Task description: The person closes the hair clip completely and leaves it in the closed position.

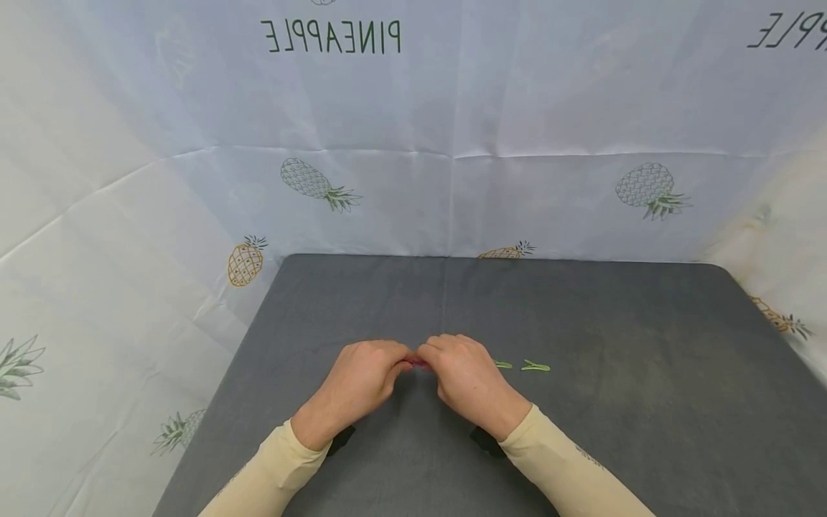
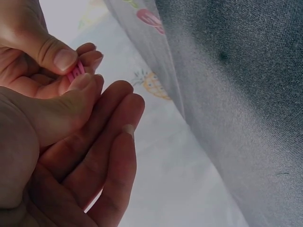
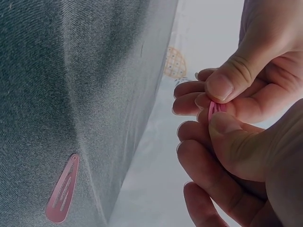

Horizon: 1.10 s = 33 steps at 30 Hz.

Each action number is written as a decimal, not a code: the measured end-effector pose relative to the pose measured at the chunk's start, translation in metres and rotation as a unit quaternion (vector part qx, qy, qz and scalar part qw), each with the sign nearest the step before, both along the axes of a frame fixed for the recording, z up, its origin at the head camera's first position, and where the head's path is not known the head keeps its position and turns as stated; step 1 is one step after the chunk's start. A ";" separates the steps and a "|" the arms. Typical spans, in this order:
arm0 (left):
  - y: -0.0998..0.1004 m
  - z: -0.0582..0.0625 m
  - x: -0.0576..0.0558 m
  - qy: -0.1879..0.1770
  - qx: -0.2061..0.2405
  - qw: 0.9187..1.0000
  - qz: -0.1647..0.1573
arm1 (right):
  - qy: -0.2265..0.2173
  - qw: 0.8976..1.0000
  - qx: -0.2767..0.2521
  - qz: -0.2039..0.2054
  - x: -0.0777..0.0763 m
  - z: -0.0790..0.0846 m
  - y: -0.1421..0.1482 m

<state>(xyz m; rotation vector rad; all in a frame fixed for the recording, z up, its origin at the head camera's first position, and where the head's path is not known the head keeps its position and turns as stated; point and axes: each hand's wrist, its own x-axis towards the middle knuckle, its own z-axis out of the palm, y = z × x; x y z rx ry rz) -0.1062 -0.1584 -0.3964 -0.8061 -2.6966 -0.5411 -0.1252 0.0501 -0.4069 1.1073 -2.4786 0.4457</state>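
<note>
A small pink snap hair clip (image 3: 217, 108) is held between both hands in front of me, mostly covered by fingertips. My left hand (image 1: 365, 373) pinches one end between thumb and forefinger. At the other end, my right hand (image 1: 465, 377) pinches it the same way, the two hands almost meeting. The clip shows as pink strips (image 2: 75, 71) between the thumbs in the left wrist view. A second pink snap clip (image 3: 63, 189) lies flat on the table in the right wrist view.
Two green hair clips, one partly hidden by the right hand and the other an open clip (image 1: 535, 365), lie on the dark grey table (image 1: 614, 431) right of the hands. A pineapple-print curtain (image 1: 413, 108) hangs behind and beside the table.
</note>
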 end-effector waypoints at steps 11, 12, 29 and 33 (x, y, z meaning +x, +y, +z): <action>0.000 -0.001 0.000 -0.005 0.019 1.000 -0.015 | -0.010 1.000 -0.015 0.006 -0.001 0.000 0.003; 0.000 -0.001 0.000 -0.005 0.019 1.000 -0.017 | -0.011 1.000 -0.017 0.006 -0.001 0.000 0.003; -0.001 -0.002 -0.001 0.000 0.021 0.999 -0.029 | -0.040 0.999 -0.013 0.015 -0.003 0.002 0.003; -0.001 -0.002 -0.002 -0.005 0.019 0.999 -0.030 | -0.040 0.999 -0.008 0.017 -0.003 0.002 0.003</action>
